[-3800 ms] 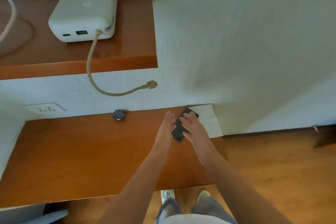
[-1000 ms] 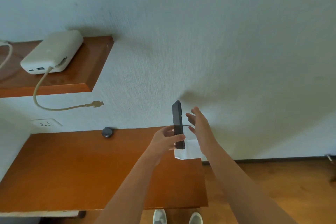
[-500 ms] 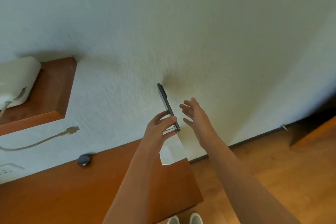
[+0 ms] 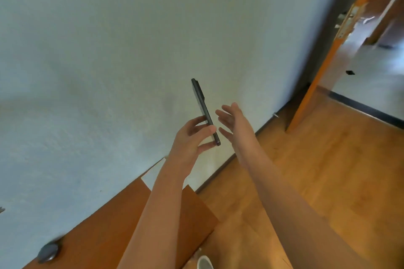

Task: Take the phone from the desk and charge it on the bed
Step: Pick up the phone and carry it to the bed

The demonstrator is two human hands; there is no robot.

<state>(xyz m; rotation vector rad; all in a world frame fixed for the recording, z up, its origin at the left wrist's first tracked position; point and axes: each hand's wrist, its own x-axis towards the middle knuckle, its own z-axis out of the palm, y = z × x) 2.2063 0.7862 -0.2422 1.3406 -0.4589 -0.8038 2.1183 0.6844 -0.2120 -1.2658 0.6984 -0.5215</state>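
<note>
The black phone (image 4: pixel 202 102) is in the air in front of the white wall, seen edge-on and nearly upright. My left hand (image 4: pixel 192 137) grips its lower end between thumb and fingers. My right hand (image 4: pixel 232 122) hovers just to the right of the phone with fingers spread, apart from it and holding nothing. The wooden desk (image 4: pixel 105 231) lies below at the lower left. The bed is out of sight.
A small grey round object (image 4: pixel 47 252) sits on the desk by the wall. A white sheet of paper (image 4: pixel 153 176) lies at the desk's far corner. Wooden floor (image 4: pixel 317 170) stretches to the right. An open wooden door (image 4: pixel 341 35) stands at the upper right.
The phone left the desk and went up in my left hand. My view swung right: shelf, power bank and cable slid out of sight, the door came in.
</note>
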